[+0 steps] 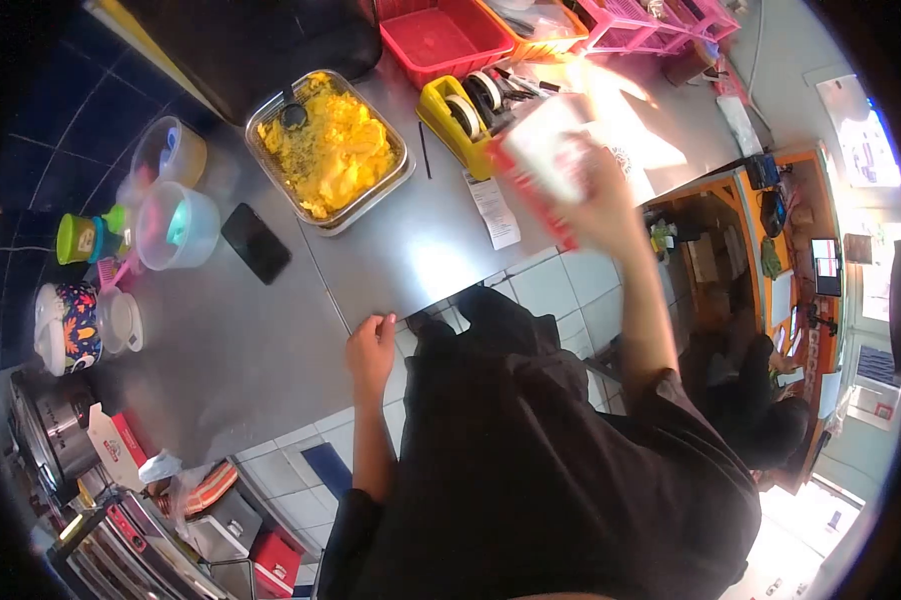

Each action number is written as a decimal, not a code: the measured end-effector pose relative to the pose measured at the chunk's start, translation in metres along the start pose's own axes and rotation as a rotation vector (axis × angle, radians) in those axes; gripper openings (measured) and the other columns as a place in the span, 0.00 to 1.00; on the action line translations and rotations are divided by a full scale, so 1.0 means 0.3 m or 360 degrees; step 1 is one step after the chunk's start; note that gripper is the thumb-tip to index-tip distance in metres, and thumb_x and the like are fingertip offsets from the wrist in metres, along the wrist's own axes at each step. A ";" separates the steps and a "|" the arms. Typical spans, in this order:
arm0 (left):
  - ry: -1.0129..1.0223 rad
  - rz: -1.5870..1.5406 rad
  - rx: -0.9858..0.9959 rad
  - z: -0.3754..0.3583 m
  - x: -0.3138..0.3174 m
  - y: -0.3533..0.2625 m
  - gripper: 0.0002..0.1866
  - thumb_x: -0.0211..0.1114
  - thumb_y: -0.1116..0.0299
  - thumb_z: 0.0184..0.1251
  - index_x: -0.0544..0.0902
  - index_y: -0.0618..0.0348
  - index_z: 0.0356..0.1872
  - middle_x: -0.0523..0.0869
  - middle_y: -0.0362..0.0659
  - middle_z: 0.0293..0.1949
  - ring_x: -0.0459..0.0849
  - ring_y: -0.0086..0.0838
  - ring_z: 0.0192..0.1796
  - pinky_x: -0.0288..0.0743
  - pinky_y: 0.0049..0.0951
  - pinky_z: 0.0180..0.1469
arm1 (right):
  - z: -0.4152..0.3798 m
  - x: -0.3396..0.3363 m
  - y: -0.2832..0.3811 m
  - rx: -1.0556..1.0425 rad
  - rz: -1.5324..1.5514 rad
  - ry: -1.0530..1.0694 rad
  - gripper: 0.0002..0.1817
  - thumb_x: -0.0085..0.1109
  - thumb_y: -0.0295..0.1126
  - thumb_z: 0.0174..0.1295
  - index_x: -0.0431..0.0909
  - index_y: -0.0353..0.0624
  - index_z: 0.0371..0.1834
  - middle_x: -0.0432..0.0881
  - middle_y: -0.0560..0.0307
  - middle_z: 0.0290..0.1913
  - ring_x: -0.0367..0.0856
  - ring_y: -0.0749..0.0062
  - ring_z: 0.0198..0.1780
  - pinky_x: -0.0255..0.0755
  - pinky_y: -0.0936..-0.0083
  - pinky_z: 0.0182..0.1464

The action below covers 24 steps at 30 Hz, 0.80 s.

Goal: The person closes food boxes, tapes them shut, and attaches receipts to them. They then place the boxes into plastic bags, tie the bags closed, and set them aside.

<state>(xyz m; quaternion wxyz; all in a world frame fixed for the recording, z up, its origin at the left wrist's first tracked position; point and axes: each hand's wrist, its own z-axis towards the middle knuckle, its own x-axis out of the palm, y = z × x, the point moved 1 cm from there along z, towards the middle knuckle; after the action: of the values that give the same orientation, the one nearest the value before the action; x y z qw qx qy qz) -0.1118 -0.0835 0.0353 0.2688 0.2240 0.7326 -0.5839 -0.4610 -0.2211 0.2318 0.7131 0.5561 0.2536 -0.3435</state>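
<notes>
My right hand [599, 205] grips a red and white box [541, 160], blurred, above the counter's right part. Near the counter's front edge is my left hand [373, 340], its fingers curled; whether it holds anything does not show. Left of the box stands a yellow-green tape dispenser [453, 128] with rolls of tape. A printed paper slip [493, 212] lies in front of the dispenser. Farther left, a clear rectangular container [408, 172] holds yellow food with a dark utensil in it.
A black phone [257, 244] lies on the metal counter [241, 350]. Plastic tubs [178, 225] stand at the left. Red [446, 40] and orange baskets [536, 30] line the back. Another person in dark clothes [761, 410] is at the right, near wooden shelving.
</notes>
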 end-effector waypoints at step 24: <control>-0.0182 -0.0445 -0.0727 0.493 0.708 -0.461 0.21 0.67 0.63 0.71 0.80 0.72 0.54 0.89 0.49 0.42 0.88 0.36 0.42 0.81 0.36 0.44 | 0.212 -0.271 -0.981 0.0604 0.1121 0.0598 0.33 0.44 0.48 0.79 0.57 0.42 0.81 0.67 0.48 0.75 0.63 0.66 0.76 0.53 0.68 0.77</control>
<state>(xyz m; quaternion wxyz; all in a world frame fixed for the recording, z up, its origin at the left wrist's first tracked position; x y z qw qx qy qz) -0.3416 -0.2548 -0.0281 0.2701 0.0209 0.8527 -0.4466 -0.7411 -0.3084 0.1262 0.6135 0.7824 0.1064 -0.0130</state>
